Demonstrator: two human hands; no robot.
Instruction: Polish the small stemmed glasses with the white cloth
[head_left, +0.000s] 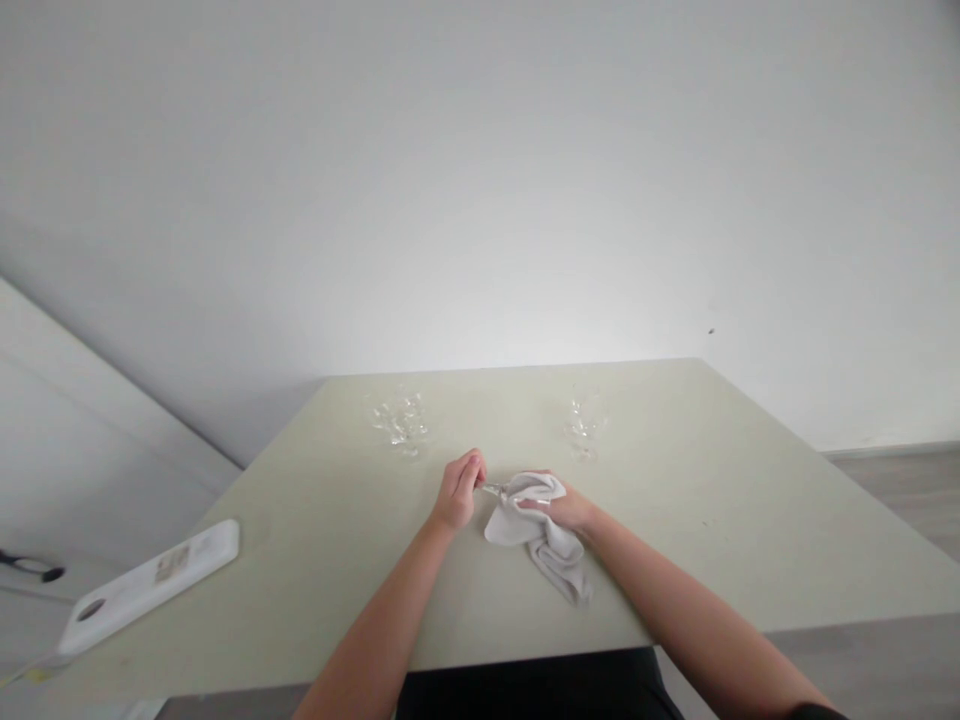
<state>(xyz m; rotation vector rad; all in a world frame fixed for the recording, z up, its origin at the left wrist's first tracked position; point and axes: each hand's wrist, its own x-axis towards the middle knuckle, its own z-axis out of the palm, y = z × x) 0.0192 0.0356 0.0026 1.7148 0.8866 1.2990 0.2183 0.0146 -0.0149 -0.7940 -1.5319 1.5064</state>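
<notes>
My left hand (459,491) is closed in a pinch on the stem or base of a clear glass (495,490) held sideways over the pale table (675,540). My right hand (564,508) is wrapped in a white cloth (541,535) and closed round the other end of that glass; the glass bowl is hidden inside the cloth. The cloth's loose end hangs down toward the near table edge.
A cluster of clear glasses (399,420) stands at the back left of the table, and a single clear glass (585,428) at the back right. A white cutting board (150,583) lies on the left corner. A plain white wall rises behind.
</notes>
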